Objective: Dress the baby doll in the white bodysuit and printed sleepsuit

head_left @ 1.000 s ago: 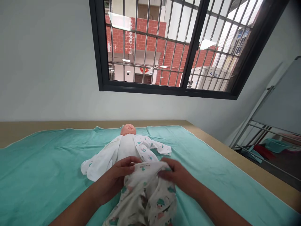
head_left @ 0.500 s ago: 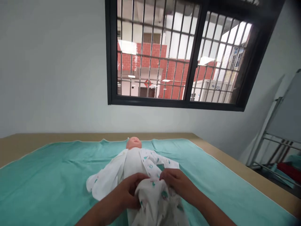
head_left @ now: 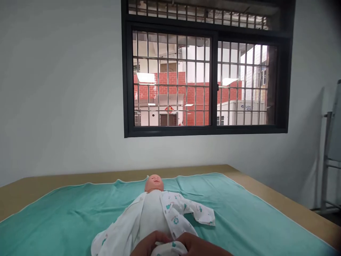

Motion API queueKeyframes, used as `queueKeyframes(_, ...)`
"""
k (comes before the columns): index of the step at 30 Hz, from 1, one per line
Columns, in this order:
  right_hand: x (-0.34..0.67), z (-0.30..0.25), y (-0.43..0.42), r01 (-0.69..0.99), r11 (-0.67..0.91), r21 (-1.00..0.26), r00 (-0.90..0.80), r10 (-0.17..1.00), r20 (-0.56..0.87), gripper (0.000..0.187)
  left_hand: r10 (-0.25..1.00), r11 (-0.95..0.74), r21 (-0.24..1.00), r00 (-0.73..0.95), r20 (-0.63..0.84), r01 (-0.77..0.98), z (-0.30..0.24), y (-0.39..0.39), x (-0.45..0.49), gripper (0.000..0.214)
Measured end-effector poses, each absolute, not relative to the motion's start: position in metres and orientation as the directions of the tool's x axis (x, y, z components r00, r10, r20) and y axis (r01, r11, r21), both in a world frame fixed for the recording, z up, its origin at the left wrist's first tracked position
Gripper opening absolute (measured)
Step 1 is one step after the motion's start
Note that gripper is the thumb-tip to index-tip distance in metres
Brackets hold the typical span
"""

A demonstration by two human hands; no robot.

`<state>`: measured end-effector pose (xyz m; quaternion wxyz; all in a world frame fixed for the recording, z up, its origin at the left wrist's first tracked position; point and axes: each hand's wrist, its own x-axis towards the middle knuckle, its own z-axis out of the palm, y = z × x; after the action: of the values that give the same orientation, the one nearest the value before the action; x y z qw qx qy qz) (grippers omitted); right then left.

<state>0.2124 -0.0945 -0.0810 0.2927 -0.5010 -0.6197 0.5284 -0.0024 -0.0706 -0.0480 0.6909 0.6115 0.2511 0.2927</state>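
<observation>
Fingers [head_left: 156, 236] of left hand [head_left: 144, 246] and right hand [head_left: 201, 245] pinch printed cloth [head_left: 169, 250] at six o'clock, which could snag the doll's [head_left: 154, 184] jacket [head_left: 176, 216] if dragged toward twelve.

the garment [head_left: 169, 250] at the right hand [head_left: 197, 245] is matt cloth. beyond the hand, the doll head [head_left: 154, 182] appears smooth plastic.

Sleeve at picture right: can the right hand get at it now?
Probably yes: the sleeve lies spread on the green cloth, uncovered, just beyond the right hand. That hand holds a printed garment, though.
</observation>
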Motion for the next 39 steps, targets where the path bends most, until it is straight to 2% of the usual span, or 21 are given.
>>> queueKeyframes(3, 0.218, -0.091, -0.087, 0.201, -0.153, -0.968, -0.271, 0.941, -0.205, 0.019, 0.72, 0.037, 0.99, 0.691, 0.07, -0.138, -0.015, -0.043, 0.006, 0.025)
queueKeyframes(7, 0.21, -0.104, -0.08, -0.129, -0.191, -0.973, -0.386, 0.913, -0.128, 0.016, 0.718, 0.054, 0.978, 0.688, 0.102, -0.201, 0.003, -0.013, 0.024, 0.017)
queueKeyframes(10, 0.202, -0.104, -0.083, -0.309, -0.203, -0.929, -0.457, 0.888, -0.042, 0.021, 0.7, 0.107, 0.972, 0.71, 0.077, -0.211, -0.017, -0.025, 0.024, 0.028)
queueKeyframes(13, 0.197, -0.096, -0.091, -0.37, -0.238, -0.898, -0.446, 0.894, -0.053, 0.027, 0.691, 0.175, 0.965, 0.722, 0.022, -0.197, -0.048, -0.056, 0.012, 0.049)
queueKeyframes(15, 0.195, -0.087, -0.097, -0.329, -0.267, -0.906, -0.479, 0.874, -0.083, 0.037, 0.697, 0.232, 0.953, 0.717, -0.023, -0.195, -0.064, -0.074, 0.003, 0.051)
queueKeyframes(16, 0.195, -0.081, -0.099, -0.25, -0.276, -0.928, -0.522, 0.846, -0.111, 0.042, 0.707, 0.264, 0.944, 0.706, -0.048, -0.2, -0.07, -0.08, 0.0, 0.048)
queueKeyframes(19, 0.199, -0.067, -0.103, 0.188, -0.197, -0.962, -0.595, 0.756, -0.272, 0.045, 0.741, 0.341, 0.918, 0.659, -0.13, -0.202, -0.078, -0.087, -0.007, 0.034)
queueKeyframes(20, 0.2, -0.065, -0.103, 0.303, -0.165, -0.939, -0.581, 0.749, -0.319, 0.043, 0.742, 0.336, 0.924, 0.656, -0.141, -0.181, -0.079, -0.086, -0.008, 0.034)
queueKeyframes(21, 0.201, -0.064, -0.102, 0.346, -0.16, -0.924, -0.566, 0.75, -0.342, 0.039, 0.729, 0.303, 0.942, 0.672, -0.13, -0.146, -0.078, -0.084, -0.008, 0.037)
queueKeyframes(22, 0.202, -0.065, -0.101, 0.314, -0.187, -0.931, -0.561, 0.754, -0.341, 0.036, 0.703, 0.246, 0.964, 0.704, -0.105, -0.101, -0.076, -0.083, -0.009, 0.042)
queueKeyframes(24, 0.202, -0.072, -0.1, 0.092, -0.294, -0.951, -0.571, 0.767, -0.292, 0.032, 0.638, 0.097, 0.995, 0.766, -0.08, 0.023, -0.072, -0.081, -0.008, 0.049)
queueKeyframes(27, 0.198, -0.082, -0.098, -0.218, -0.363, -0.906, -0.518, 0.83, -0.208, 0.025, 0.601, 0.003, 0.978, 0.781, -0.168, 0.207, -0.068, -0.082, -0.006, 0.043)
queueKeyframes(29, 0.195, -0.085, -0.098, -0.306, -0.351, -0.885, -0.474, 0.862, -0.179, 0.02, 0.6, 0.064, 0.98, 0.777, -0.189, 0.189, -0.068, -0.083, -0.004, 0.04)
queueKeyframes(31, 0.193, -0.086, -0.099, -0.356, -0.333, -0.873, -0.458, 0.877, -0.148, 0.023, 0.609, 0.175, 0.984, 0.782, -0.131, 0.029, -0.07, -0.083, -0.001, 0.045)
queueKeyframes(33, 0.191, -0.085, -0.099, -0.355, -0.324, -0.877, -0.484, 0.866, -0.124, 0.035, 0.636, 0.279, 0.95, 0.769, -0.072, -0.143, -0.073, -0.082, 0.001, 0.051)
queueKeyframes(35, 0.191, -0.083, -0.098, -0.278, -0.312, -0.909, -0.509, 0.85, -0.136, 0.048, 0.658, 0.324, 0.92, 0.751, -0.053, -0.219, -0.08, -0.077, 0.001, 0.056)
queueKeyframes(37, 0.192, -0.082, -0.098, -0.14, -0.313, -0.939, -0.491, 0.846, -0.209, 0.053, 0.701, 0.31, 0.927, 0.709, -0.073, -0.212, -0.091, -0.069, -0.001, 0.057)
queueKeyframes(39, 0.194, -0.078, -0.099, -0.012, -0.338, -0.941, -0.469, 0.833, -0.293, 0.047, 0.768, 0.258, 0.952, 0.633, -0.098, -0.166, -0.102, -0.061, -0.004, 0.054)
